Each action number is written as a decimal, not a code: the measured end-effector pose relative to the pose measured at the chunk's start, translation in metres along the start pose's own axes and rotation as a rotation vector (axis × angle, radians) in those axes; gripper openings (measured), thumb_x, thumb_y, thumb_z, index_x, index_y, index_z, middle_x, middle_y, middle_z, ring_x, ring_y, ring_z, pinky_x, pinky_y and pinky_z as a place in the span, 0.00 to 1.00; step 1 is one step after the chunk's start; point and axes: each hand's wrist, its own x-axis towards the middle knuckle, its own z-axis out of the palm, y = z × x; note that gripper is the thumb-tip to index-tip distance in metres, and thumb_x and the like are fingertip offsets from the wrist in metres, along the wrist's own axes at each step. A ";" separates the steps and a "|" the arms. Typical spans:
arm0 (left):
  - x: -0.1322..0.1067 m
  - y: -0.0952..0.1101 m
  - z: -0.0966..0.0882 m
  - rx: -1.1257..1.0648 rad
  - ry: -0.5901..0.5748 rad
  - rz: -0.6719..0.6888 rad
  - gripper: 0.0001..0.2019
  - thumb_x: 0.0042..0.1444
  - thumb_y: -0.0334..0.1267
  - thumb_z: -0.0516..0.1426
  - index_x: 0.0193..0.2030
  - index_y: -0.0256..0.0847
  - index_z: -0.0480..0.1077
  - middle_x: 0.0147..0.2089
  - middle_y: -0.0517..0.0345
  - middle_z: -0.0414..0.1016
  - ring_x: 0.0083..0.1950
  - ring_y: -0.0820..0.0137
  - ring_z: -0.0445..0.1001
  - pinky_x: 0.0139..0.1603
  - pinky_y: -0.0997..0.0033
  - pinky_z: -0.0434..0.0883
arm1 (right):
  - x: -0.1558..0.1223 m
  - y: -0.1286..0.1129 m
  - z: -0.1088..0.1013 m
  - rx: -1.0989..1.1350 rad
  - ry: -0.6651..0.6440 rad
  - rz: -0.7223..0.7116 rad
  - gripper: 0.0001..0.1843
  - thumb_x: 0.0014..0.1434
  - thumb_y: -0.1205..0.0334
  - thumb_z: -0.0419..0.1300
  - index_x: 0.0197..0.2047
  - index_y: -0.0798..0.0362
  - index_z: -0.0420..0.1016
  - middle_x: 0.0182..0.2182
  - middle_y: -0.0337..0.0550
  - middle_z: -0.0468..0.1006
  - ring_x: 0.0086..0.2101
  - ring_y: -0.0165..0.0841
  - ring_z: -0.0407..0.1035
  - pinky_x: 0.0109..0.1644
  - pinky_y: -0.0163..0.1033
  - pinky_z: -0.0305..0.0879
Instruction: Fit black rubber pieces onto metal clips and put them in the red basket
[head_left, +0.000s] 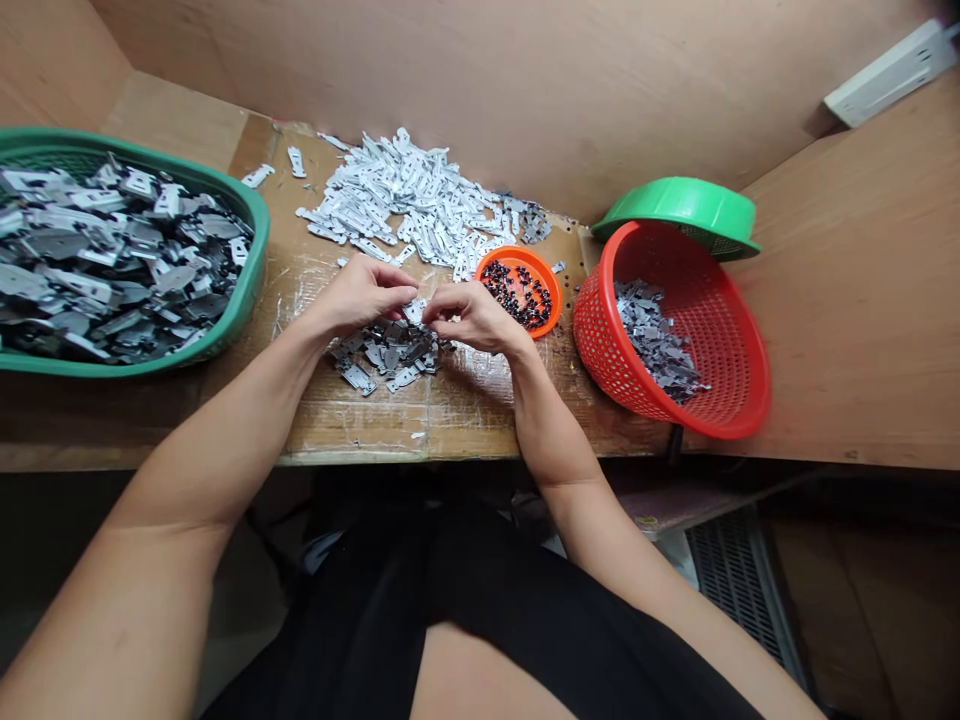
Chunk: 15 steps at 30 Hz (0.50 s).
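Note:
Between my two hands, above a small heap of metal pieces, is a small silvery metal plate point(415, 311). My left hand point(369, 296) pinches it between thumb and fingers from the left. My right hand point(475, 316) is closed at the plate's right side, fingertips bunched together; whatever they hold is too small or hidden to name. Below the hands lies the heap of grey metal pieces point(390, 355). Just right of my right hand sits an orange dish point(556, 300) with many small dark parts point(517, 292) in it.
A large pile of flat silvery metal plates point(409, 195) spreads behind my hands. At left stands a green basket point(259, 235) full of metal assemblies. A tilted red basket point(739, 345) on the right holds grey metal pieces; a bright green basket point(679, 205) is behind it. Wooden panels enclose the table.

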 end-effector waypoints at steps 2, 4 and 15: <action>-0.001 0.000 0.001 0.003 0.003 -0.011 0.10 0.55 0.36 0.84 0.34 0.45 0.90 0.32 0.51 0.86 0.33 0.60 0.84 0.39 0.55 0.84 | 0.001 -0.002 0.002 -0.010 0.001 -0.006 0.11 0.65 0.67 0.63 0.41 0.48 0.89 0.39 0.42 0.84 0.41 0.38 0.73 0.53 0.48 0.71; -0.002 0.000 0.001 0.008 0.011 -0.011 0.14 0.54 0.35 0.86 0.33 0.44 0.87 0.31 0.51 0.84 0.34 0.59 0.85 0.40 0.54 0.85 | 0.003 -0.001 0.005 -0.011 -0.006 -0.007 0.10 0.65 0.68 0.63 0.40 0.49 0.88 0.38 0.41 0.83 0.40 0.37 0.72 0.53 0.48 0.71; 0.000 -0.007 0.005 0.073 0.055 0.052 0.13 0.54 0.33 0.82 0.30 0.45 0.84 0.28 0.56 0.82 0.30 0.65 0.79 0.34 0.62 0.76 | 0.009 -0.012 0.010 -0.134 -0.080 0.008 0.13 0.71 0.71 0.64 0.41 0.48 0.89 0.42 0.43 0.84 0.43 0.39 0.73 0.57 0.48 0.71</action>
